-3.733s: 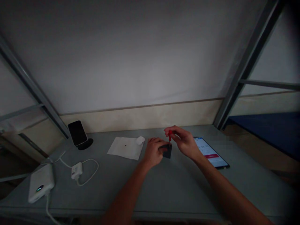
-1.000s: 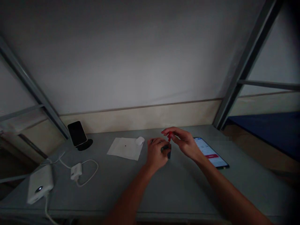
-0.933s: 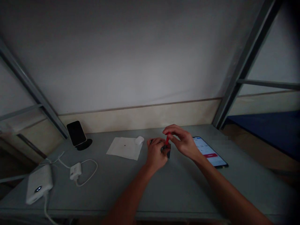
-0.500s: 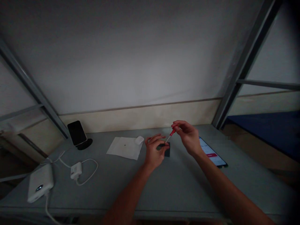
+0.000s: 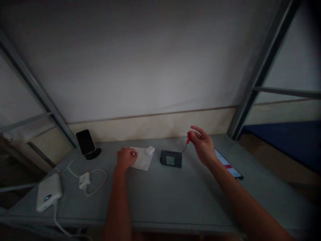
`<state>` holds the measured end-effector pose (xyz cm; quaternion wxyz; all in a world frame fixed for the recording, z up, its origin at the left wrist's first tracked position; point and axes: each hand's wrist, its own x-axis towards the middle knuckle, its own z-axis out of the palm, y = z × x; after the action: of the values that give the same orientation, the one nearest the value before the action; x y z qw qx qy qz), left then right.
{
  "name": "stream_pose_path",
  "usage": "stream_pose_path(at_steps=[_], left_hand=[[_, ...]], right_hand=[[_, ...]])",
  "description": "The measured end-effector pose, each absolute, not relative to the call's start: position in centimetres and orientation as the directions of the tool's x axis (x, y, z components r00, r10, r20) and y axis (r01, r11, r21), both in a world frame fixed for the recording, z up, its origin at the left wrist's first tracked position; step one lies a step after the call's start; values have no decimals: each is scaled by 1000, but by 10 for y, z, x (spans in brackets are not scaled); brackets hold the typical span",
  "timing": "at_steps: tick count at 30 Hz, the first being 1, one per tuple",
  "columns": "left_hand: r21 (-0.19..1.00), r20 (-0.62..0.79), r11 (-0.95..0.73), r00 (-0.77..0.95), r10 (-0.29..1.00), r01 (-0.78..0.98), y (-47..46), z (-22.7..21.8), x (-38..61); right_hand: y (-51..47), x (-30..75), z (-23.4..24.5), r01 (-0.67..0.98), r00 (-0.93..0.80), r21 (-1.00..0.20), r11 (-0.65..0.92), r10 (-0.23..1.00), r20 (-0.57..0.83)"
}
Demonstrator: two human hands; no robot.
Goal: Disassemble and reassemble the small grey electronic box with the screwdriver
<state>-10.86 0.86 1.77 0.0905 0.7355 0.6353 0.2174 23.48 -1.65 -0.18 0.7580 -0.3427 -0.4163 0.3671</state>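
A small red-handled screwdriver (image 5: 188, 139) is held by my right hand (image 5: 202, 144), its thin shaft slanting down to the left. The tip hangs close to the upper right corner of a dark grey box (image 5: 171, 158) with slots along its top and a pale green label on its front. Over the white paper (image 5: 143, 160), my left hand (image 5: 126, 158) has its fingers curled together; whatever they pinch, if anything, is too small to make out. A small white roundish object (image 5: 149, 150) sits at the paper's far right corner.
To the right lies a phone (image 5: 227, 164) with a lit screen, partly behind my right forearm. On the left are a black-screened device on a stand (image 5: 85, 142), a white charger (image 5: 84, 180) with a cable, and a white power bank (image 5: 49, 192). A wall backs the grey table (image 5: 155, 201).
My left hand has let go of the dark box and moved left onto the paper, covering the dark speck there. The screwdriver has moved slightly right, away from the box.
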Motion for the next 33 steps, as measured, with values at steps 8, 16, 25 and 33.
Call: stream_pose_path(at_steps=[8, 16, 25, 33], left_hand=[[471, 251, -258, 152, 956, 843, 19, 14, -95], [811, 276, -489, 528, 803, 320, 10, -25, -24], [909, 202, -348, 489, 849, 229, 14, -40, -10], [618, 383, -668, 584, 716, 414, -5, -34, -7]], right_hand=[[-20, 235, 0, 2, 108, -890, 457, 884, 454], [-29, 225, -11, 546, -278, -718, 432, 902, 331], [-18, 234, -18, 628, -172, -719, 297, 954, 244], [-6, 237, -43, 691, -147, -657, 302, 948, 281]])
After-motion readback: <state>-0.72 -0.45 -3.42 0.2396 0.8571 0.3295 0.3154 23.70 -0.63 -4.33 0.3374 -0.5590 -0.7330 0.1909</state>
